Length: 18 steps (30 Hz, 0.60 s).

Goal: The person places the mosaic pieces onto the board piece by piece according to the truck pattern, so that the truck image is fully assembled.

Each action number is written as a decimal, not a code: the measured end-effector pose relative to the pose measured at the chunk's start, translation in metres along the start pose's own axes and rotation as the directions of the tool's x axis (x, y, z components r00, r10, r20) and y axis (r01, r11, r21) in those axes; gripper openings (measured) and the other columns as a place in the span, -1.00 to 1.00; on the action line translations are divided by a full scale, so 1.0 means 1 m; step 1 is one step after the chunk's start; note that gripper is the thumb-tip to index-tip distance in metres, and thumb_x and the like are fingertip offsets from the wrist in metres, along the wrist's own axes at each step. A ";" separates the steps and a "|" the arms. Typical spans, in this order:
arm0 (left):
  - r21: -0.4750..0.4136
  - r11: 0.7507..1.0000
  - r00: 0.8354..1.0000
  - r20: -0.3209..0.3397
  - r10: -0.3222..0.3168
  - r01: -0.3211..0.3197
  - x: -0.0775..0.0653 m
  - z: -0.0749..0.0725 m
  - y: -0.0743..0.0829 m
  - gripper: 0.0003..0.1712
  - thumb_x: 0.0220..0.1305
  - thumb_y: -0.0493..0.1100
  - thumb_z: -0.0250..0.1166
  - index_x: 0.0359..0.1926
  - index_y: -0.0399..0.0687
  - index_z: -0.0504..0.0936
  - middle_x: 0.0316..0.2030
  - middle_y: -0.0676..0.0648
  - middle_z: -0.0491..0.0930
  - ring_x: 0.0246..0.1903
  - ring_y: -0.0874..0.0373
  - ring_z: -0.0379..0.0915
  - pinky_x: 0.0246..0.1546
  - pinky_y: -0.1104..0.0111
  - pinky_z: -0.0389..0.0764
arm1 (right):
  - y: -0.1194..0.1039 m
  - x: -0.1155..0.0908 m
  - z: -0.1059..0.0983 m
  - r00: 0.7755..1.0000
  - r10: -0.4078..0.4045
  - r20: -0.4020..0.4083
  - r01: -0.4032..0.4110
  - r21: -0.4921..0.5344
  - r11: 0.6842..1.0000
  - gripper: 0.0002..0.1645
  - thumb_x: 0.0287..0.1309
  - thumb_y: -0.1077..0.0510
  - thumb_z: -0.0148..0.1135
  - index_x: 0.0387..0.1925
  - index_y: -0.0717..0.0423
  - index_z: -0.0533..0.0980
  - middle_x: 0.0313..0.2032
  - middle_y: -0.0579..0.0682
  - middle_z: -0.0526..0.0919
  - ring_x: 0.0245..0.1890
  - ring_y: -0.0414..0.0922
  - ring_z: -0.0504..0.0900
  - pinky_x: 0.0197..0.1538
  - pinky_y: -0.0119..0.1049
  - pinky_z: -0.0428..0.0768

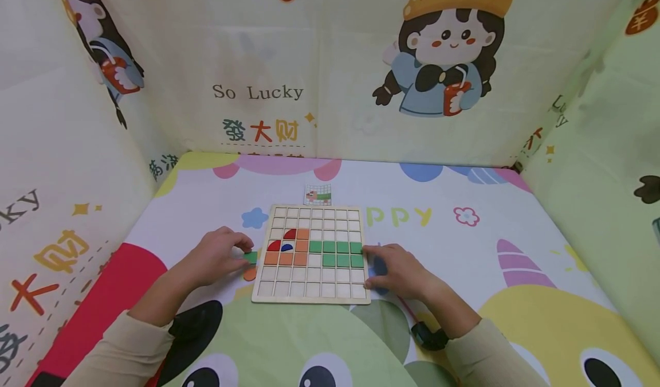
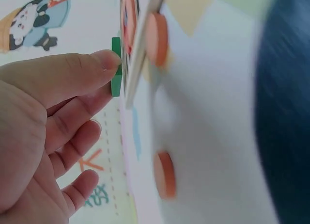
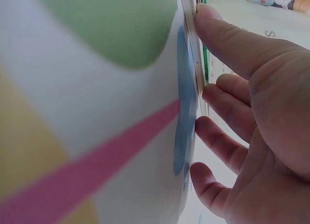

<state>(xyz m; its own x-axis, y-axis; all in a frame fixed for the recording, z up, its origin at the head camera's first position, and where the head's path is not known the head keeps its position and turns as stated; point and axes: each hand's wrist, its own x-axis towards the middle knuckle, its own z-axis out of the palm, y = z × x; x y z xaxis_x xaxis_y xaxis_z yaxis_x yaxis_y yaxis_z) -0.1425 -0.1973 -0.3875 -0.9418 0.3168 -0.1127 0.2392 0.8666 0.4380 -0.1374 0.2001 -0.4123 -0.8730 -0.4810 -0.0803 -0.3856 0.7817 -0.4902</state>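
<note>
A light wooden grid board (image 1: 309, 301) lies in front of me, with green, orange, red and blue pieces set in its squares. My left hand (image 1: 219, 256) is just off the board's left edge and pinches a green tile (image 2: 116, 81) between thumb and fingers. My right hand (image 1: 401, 269) rests at the board's right edge, thumb and fingertips touching its side with the fingers spread. Orange pieces (image 2: 164, 175) lie on the cloth near my left hand, one of them (image 2: 157, 40) right beside the board.
Behind the board lies a small pattern card (image 1: 318, 194) showing a coloured grid. A cartoon-print cloth (image 1: 454, 249) covers the table, and printed sheets (image 1: 350, 49) wall in the back and sides. Below the right wrist sits a black device (image 1: 430, 336) with a red cable.
</note>
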 end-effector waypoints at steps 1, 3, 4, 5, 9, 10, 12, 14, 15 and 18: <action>0.009 1.000 1.000 -0.004 0.010 -0.010 0.001 0.000 0.003 -0.62 0.08 -0.17 0.52 -0.06 -0.14 0.70 -0.20 -0.01 0.64 -0.04 -0.03 0.39 -0.10 0.09 0.61 | 0.000 0.000 0.000 1.000 0.000 0.000 0.000 0.000 1.000 -0.16 0.04 -0.05 0.53 0.32 0.15 0.45 0.18 0.12 0.56 0.22 0.17 0.43 0.19 0.12 0.42; 0.022 0.999 0.999 -0.012 0.030 -0.030 0.004 0.001 0.009 -0.64 0.09 -0.16 0.51 -0.07 -0.12 0.70 -0.20 0.01 0.64 -0.06 -0.01 0.39 -0.08 0.07 0.58 | 0.000 0.000 0.000 1.000 0.000 -0.001 0.000 0.001 1.000 -0.16 0.04 -0.04 0.52 0.33 0.15 0.45 0.18 0.12 0.56 0.22 0.17 0.43 0.19 0.12 0.42; 0.019 0.999 0.999 -0.011 0.032 -0.032 0.006 0.001 0.012 -0.65 0.10 -0.16 0.51 -0.07 -0.11 0.70 -0.20 0.02 0.64 -0.06 0.00 0.39 -0.08 0.07 0.57 | 0.000 0.000 0.000 1.000 0.001 -0.001 -0.001 0.002 1.000 -0.16 0.04 -0.04 0.52 0.33 0.15 0.45 0.18 0.12 0.56 0.22 0.16 0.43 0.19 0.12 0.42; 0.019 0.999 0.999 -0.012 0.038 -0.038 0.007 0.002 0.015 -0.66 0.10 -0.16 0.51 -0.08 -0.10 0.71 -0.21 0.03 0.64 -0.07 0.00 0.39 -0.08 0.06 0.56 | 0.000 0.000 0.000 1.000 0.001 -0.001 -0.001 0.002 1.000 -0.15 0.04 -0.05 0.53 0.33 0.15 0.45 0.18 0.12 0.56 0.22 0.16 0.43 0.18 0.12 0.42; 0.015 0.998 0.998 -0.001 0.056 -0.056 0.014 0.005 0.025 -0.70 0.12 -0.13 0.51 -0.12 -0.05 0.70 -0.21 0.06 0.64 -0.08 0.03 0.38 -0.09 0.08 0.52 | 0.000 0.000 0.000 1.000 0.003 0.002 -0.003 0.004 1.000 -0.15 0.04 -0.05 0.53 0.33 0.15 0.45 0.18 0.12 0.56 0.21 0.16 0.43 0.18 0.12 0.42; 0.014 0.998 0.998 0.001 0.063 -0.063 0.015 0.006 0.028 -0.71 0.12 -0.13 0.51 -0.13 -0.04 0.70 -0.22 0.07 0.65 -0.09 0.03 0.38 -0.09 0.09 0.51 | 0.000 0.000 0.000 1.000 0.003 0.002 -0.003 0.004 1.000 -0.15 0.04 -0.05 0.53 0.33 0.15 0.45 0.18 0.12 0.56 0.21 0.16 0.43 0.18 0.12 0.42; 0.015 0.997 0.997 0.000 0.082 -0.082 0.019 0.008 0.032 -0.74 0.12 -0.12 0.52 -0.15 -0.02 0.70 -0.22 0.09 0.66 -0.10 0.05 0.38 -0.11 0.12 0.50 | 0.000 0.000 0.000 1.000 0.005 0.002 -0.005 0.002 1.000 -0.15 0.04 -0.05 0.53 0.33 0.15 0.45 0.18 0.11 0.56 0.22 0.16 0.43 0.19 0.12 0.42; 0.013 0.995 0.995 -0.005 0.101 -0.101 0.022 0.010 0.037 -0.74 0.12 -0.12 0.53 -0.17 -0.01 0.70 -0.23 0.09 0.66 -0.12 0.06 0.39 -0.13 0.16 0.51 | 0.000 0.000 0.000 1.000 0.004 0.002 -0.004 0.001 1.000 -0.16 0.04 -0.04 0.53 0.32 0.15 0.45 0.18 0.11 0.56 0.22 0.16 0.43 0.19 0.11 0.42; 0.011 0.994 0.994 -0.007 0.110 -0.110 0.024 0.011 0.040 -0.74 0.12 -0.12 0.53 -0.17 -0.01 0.70 -0.23 0.08 0.65 -0.14 0.07 0.39 -0.15 0.19 0.51 | 0.000 0.000 0.000 1.000 0.002 0.002 -0.002 0.001 1.000 -0.16 0.04 -0.04 0.53 0.32 0.16 0.45 0.18 0.11 0.56 0.21 0.16 0.43 0.19 0.11 0.42; -0.003 0.990 0.990 -0.017 0.143 -0.143 0.027 0.014 0.046 -0.73 0.11 -0.13 0.54 -0.17 -0.03 0.71 -0.25 0.07 0.62 -0.15 0.08 0.40 -0.20 0.26 0.53 | 0.000 0.000 0.000 1.000 0.001 0.002 -0.001 0.003 1.000 -0.16 0.04 -0.04 0.53 0.32 0.16 0.45 0.18 0.12 0.56 0.21 0.16 0.43 0.19 0.11 0.42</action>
<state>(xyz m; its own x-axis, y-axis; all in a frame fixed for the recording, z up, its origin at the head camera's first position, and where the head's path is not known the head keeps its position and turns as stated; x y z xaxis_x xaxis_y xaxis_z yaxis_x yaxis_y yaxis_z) -0.1540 -0.1431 -0.3829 -0.9019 0.4307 -0.0334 0.3706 0.8111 0.4525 -0.1375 0.1999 -0.4120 -0.8726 -0.4813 -0.0828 -0.3838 0.7807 -0.4931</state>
